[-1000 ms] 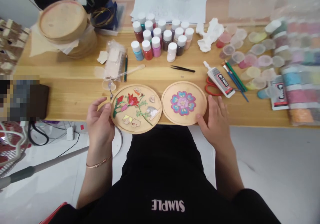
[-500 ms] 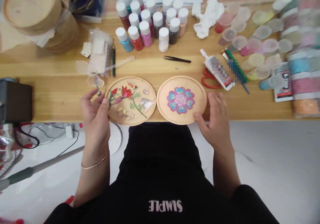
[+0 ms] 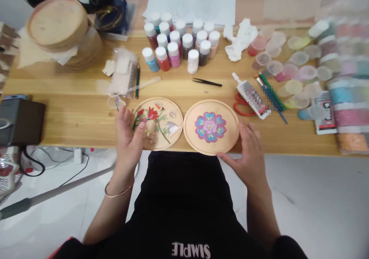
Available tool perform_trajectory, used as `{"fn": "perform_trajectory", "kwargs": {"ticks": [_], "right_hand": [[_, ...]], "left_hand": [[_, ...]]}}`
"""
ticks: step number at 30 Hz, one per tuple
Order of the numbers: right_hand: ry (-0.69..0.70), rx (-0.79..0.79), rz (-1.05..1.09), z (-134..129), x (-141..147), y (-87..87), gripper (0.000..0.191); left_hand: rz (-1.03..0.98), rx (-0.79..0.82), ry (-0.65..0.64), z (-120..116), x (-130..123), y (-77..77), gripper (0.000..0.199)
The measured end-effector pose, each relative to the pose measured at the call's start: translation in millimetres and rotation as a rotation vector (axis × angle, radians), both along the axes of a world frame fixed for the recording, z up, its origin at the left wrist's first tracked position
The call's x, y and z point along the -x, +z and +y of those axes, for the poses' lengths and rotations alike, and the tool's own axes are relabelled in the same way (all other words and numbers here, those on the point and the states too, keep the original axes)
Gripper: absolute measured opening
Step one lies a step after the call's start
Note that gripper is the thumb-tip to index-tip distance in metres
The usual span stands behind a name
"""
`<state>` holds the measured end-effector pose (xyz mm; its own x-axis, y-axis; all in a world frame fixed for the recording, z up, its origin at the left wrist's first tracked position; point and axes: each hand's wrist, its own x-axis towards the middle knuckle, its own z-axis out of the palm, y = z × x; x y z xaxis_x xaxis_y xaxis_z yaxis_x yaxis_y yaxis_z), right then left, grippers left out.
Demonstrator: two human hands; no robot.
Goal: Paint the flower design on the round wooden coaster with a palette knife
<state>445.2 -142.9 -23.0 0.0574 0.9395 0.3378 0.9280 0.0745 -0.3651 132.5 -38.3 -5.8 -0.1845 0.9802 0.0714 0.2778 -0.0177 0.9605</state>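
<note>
At the table edge [image 3: 77, 137], left hand [image 3: 128, 139] and right hand [image 3: 247, 151], spread, bracket adjoining wooden discs [image 3: 211, 127].

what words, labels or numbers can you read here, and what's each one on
"SIMPLE": on the black shirt, upside down in this view.
Left tube: label pixelated, unreadable.
Right tube: lettering blurred and partly covered, not surely readable.
No other text is legible.

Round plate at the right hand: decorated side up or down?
Up: the plate shows its blue and purple flower, the right hand at its edge.
</note>
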Motion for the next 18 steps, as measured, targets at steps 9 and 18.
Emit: {"fn": "perform_trajectory", "kwargs": {"ticks": [9, 18], "right_hand": [[-0.003, -0.047, 0.004, 14, -1, -7.0, 0.091], [-0.019, -0.053, 0.052, 28, -6, -13.8, 0.088]], "left_hand": [[-0.055, -0.033, 0.051, 13, -4, -9.0, 0.063], [-0.025, -0.077, 0.077, 21, -11, -17.1, 0.059]]}}
